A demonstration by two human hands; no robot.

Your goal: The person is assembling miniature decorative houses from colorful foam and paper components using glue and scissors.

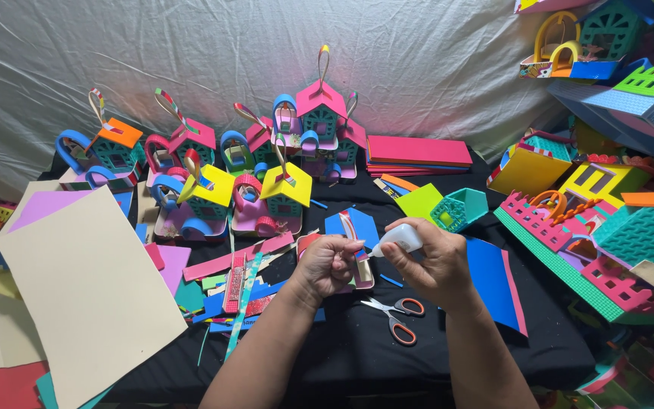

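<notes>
both forearms enter from the near edge of the black-covered table (357,356), and just beyond them a pair of scissors (397,316) with orange-rimmed handles is seen lying flat on the cloth, handles toward the right, untouched. above it the left hand (328,265) is curled into a loose fist, its fingertips pinched on a narrow striped strip (349,227) that is held roughly upright, long axis running away from the near edge. the right hand (434,261) is closed around a small white glue bottle (399,239), fingers wrapped on its body, nozzle tilted down and leftward toward the strip; the tip is held just beside the strip, though contact cannot be told. strip and nozzle are thus set between the two hands, nearer the left. along the far edge small foam houses (285,193) are ranged, and at the left edge large cream sheets (85,288) are spread.
</notes>
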